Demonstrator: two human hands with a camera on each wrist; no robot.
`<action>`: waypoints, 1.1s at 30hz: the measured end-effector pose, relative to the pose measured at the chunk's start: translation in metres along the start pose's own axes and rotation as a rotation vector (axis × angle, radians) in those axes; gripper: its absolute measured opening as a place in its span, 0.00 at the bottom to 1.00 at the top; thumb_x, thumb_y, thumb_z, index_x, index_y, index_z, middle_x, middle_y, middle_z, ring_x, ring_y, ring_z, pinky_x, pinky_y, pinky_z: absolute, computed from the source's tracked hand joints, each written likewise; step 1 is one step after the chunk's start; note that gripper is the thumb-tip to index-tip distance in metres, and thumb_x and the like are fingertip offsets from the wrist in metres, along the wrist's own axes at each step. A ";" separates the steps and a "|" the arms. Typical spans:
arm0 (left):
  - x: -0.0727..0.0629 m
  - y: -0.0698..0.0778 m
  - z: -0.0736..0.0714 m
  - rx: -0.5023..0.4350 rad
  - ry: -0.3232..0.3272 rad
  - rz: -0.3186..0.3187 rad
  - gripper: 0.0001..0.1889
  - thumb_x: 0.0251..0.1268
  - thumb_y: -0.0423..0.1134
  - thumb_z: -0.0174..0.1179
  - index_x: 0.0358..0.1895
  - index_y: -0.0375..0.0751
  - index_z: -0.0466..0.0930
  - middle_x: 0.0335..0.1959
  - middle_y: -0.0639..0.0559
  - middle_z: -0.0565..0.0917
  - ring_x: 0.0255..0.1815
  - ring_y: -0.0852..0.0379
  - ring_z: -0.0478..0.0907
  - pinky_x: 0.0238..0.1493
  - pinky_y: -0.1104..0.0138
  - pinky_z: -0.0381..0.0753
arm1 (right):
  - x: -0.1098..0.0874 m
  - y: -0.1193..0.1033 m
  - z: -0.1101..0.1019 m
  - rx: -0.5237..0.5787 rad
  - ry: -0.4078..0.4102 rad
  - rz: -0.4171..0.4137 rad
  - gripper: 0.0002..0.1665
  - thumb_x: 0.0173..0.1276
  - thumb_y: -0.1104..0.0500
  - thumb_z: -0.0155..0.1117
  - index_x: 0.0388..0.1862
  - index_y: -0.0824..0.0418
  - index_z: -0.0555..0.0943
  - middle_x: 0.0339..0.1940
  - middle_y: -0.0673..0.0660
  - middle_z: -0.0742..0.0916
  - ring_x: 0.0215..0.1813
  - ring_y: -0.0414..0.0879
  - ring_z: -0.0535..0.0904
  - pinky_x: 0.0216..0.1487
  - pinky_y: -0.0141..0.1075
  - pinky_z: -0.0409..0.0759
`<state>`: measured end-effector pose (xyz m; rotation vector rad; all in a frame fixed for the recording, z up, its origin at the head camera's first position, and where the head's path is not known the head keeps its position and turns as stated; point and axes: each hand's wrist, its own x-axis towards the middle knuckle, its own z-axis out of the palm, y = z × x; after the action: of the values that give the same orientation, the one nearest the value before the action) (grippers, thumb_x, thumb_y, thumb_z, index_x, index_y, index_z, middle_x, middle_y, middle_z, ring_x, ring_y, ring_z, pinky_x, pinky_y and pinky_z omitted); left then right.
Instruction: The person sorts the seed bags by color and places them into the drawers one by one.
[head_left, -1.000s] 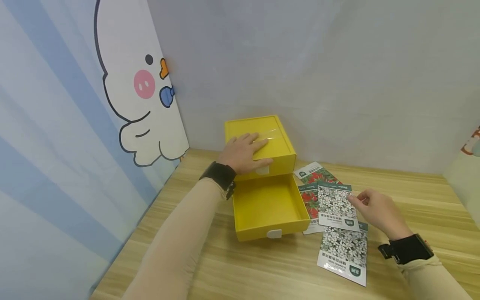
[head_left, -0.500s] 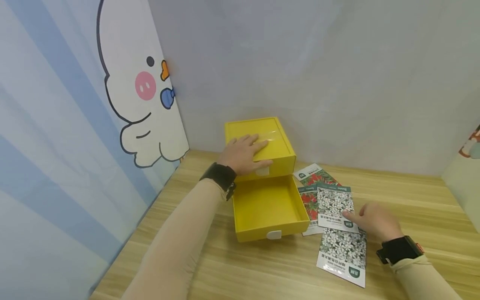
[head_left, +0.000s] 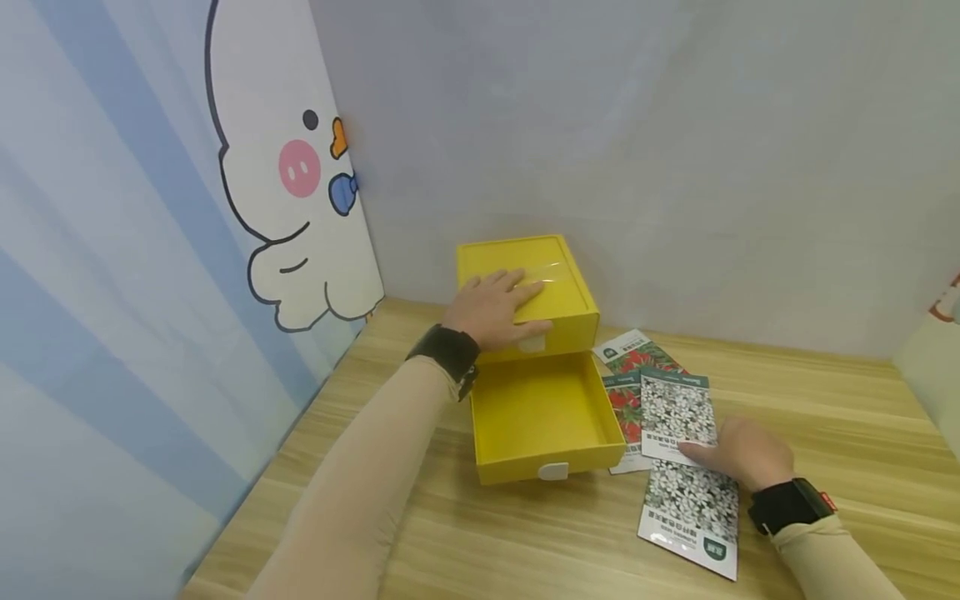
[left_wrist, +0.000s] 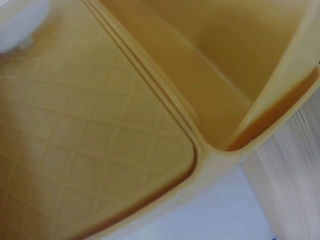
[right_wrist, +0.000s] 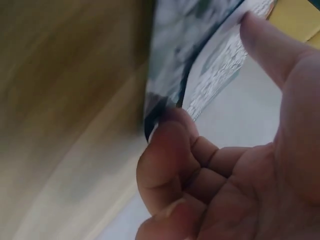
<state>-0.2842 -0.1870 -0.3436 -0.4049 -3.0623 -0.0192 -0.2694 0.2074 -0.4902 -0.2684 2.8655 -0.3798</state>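
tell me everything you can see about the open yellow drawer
The yellow drawer is a shallow, open-topped rectangular tray, smooth and plastic-looking, with a rounded white tab on its front wall. It juts forward from the base of the yellow box. A red-flower packet lies close to its right wall; contact there is unclear.

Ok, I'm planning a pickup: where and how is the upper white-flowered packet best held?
Probably by its right edge, from the right, pinched top and bottom. The upper white-flowered packet is thin and flat; its left side overlaps a red-flowered packet, its near end the lower white-flowered packet, while tabletop borders the right.
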 end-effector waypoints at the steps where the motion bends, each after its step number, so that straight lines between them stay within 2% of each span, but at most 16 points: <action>1: 0.001 0.000 0.000 0.002 -0.004 -0.002 0.42 0.73 0.75 0.45 0.85 0.64 0.54 0.87 0.51 0.54 0.88 0.45 0.51 0.86 0.43 0.51 | 0.000 0.000 0.000 0.006 -0.004 0.007 0.39 0.63 0.25 0.67 0.20 0.58 0.71 0.19 0.51 0.71 0.23 0.48 0.72 0.21 0.37 0.67; 5: 0.001 0.000 0.000 0.000 -0.004 -0.005 0.42 0.74 0.75 0.45 0.85 0.64 0.54 0.87 0.51 0.54 0.88 0.45 0.51 0.86 0.43 0.51 | 0.002 0.000 0.001 0.034 -0.022 0.007 0.39 0.63 0.25 0.66 0.20 0.57 0.70 0.19 0.51 0.69 0.23 0.48 0.71 0.22 0.36 0.67; 15: -0.001 0.000 -0.001 0.005 -0.002 -0.007 0.41 0.74 0.75 0.45 0.85 0.64 0.54 0.87 0.51 0.54 0.88 0.45 0.52 0.86 0.43 0.51 | 0.008 0.007 0.004 0.113 -0.026 -0.065 0.37 0.66 0.29 0.68 0.26 0.62 0.73 0.23 0.54 0.71 0.26 0.48 0.70 0.26 0.37 0.66; 20: -0.001 0.002 -0.002 0.013 -0.006 -0.002 0.41 0.74 0.75 0.44 0.85 0.64 0.54 0.87 0.51 0.54 0.88 0.45 0.52 0.86 0.44 0.51 | 0.008 0.010 0.001 0.121 -0.059 -0.083 0.38 0.67 0.29 0.67 0.31 0.66 0.77 0.24 0.55 0.74 0.27 0.49 0.72 0.27 0.38 0.67; 23: -0.001 0.003 -0.002 0.010 -0.010 0.001 0.41 0.74 0.75 0.44 0.85 0.64 0.54 0.87 0.51 0.54 0.88 0.45 0.52 0.87 0.44 0.51 | 0.008 0.013 0.000 0.119 -0.081 -0.088 0.42 0.68 0.29 0.65 0.36 0.71 0.79 0.26 0.59 0.79 0.29 0.50 0.75 0.28 0.40 0.71; 28: -0.002 0.002 -0.003 0.007 -0.007 -0.006 0.41 0.74 0.75 0.45 0.84 0.64 0.55 0.87 0.51 0.54 0.88 0.46 0.52 0.86 0.44 0.51 | 0.011 0.015 -0.004 0.126 -0.088 -0.105 0.51 0.69 0.28 0.64 0.50 0.80 0.80 0.37 0.70 0.87 0.36 0.57 0.83 0.35 0.49 0.82; 31: -0.002 0.001 -0.002 0.011 -0.004 -0.008 0.41 0.73 0.75 0.45 0.84 0.65 0.55 0.87 0.51 0.54 0.88 0.45 0.52 0.86 0.44 0.51 | 0.011 0.015 -0.006 0.140 -0.078 -0.105 0.53 0.69 0.28 0.63 0.56 0.82 0.78 0.45 0.77 0.87 0.42 0.67 0.86 0.40 0.57 0.85; 33: -0.001 0.000 -0.001 0.015 -0.006 -0.010 0.42 0.73 0.76 0.44 0.84 0.65 0.54 0.87 0.51 0.54 0.88 0.45 0.52 0.87 0.44 0.51 | 0.011 0.015 -0.008 0.154 -0.069 -0.103 0.52 0.70 0.29 0.64 0.57 0.80 0.78 0.47 0.78 0.87 0.44 0.70 0.86 0.40 0.58 0.85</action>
<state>-0.2828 -0.1872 -0.3428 -0.3890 -3.0681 0.0042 -0.2840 0.2210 -0.4888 -0.3935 2.7441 -0.5950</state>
